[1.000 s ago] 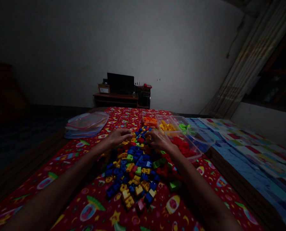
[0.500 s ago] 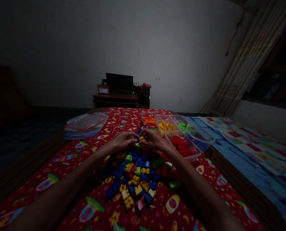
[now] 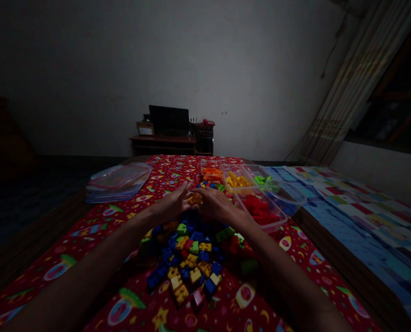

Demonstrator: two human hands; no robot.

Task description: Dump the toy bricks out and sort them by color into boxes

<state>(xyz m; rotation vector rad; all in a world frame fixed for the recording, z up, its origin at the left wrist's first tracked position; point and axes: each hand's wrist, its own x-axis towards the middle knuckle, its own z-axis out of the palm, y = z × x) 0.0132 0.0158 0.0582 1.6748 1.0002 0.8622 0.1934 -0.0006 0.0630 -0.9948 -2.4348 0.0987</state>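
A heap of toy building bricks (image 3: 191, 246), mostly blue and yellow with some green and red, lies on the red patterned cloth (image 3: 164, 318). At the heap's far side my left hand (image 3: 173, 202) and my right hand (image 3: 215, 202) meet. Between their fingers is a yellow-orange toy brick (image 3: 196, 198), gripped from both sides. My left thumb points up, and the right fingers curl over the brick, partly hiding it. Dim light blurs its exact shape.
Clear plastic boxes hold sorted bricks at the right: an orange box (image 3: 211, 178), a yellow box (image 3: 238, 188), green bricks (image 3: 261, 181), a red box (image 3: 274, 227) and a round blue tub (image 3: 300, 203). Stacked lids (image 3: 119, 177) lie at the left.
My hands have shifted slightly left, and the yellow-orange brick now shows more clearly between them. The left thumb has lifted. The whole view has moved slightly.
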